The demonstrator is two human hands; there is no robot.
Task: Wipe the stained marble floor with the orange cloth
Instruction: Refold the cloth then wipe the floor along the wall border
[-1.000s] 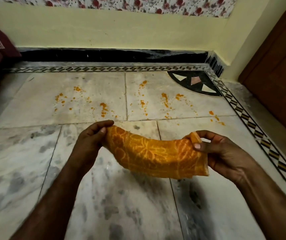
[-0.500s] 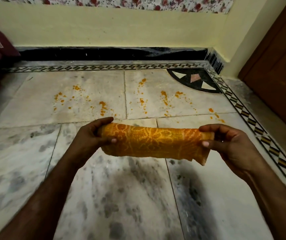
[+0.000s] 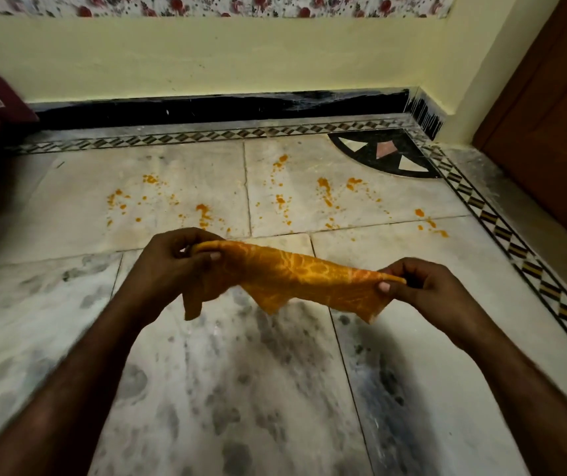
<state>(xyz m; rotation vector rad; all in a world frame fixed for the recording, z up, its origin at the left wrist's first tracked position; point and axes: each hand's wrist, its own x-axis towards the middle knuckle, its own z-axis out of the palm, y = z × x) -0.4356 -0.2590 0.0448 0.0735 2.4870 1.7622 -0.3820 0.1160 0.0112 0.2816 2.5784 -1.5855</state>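
Two bare hands hold an orange cloth (image 3: 296, 280) up in the air, above the marble floor (image 3: 275, 389). The cloth does not touch the floor. It has a pale yellow pattern on it.

The left hand (image 3: 169, 266) grips one end of the cloth. Its fingers (image 3: 186, 237) curl over the top edge and the thumb presses from below, so the hand is closed on the cloth. The right hand (image 3: 423, 290) grips the other end in the same way, with the thumb tip pressed on the cloth's corner. The cloth is pulled long between the two hands. The left end sits a bit higher than the right end. Pointy corners of the cloth hang down below the hands.

Past the cloth, nearer the wall, orange stains (image 3: 203, 213) dot the floor. They lie as small blobs and specks spread across two pale tiles, from the left side over to the right. The cloth is well apart from most of them.

The tiles close to the person are white with grey smudges. A black and white patterned border (image 3: 206, 135) runs along the edge of the floor. A dark corner shape with triangles (image 3: 388, 152) sits by the border. Behind it is a yellow wall (image 3: 241, 56), and a brown door (image 3: 556, 132) stands at the right.
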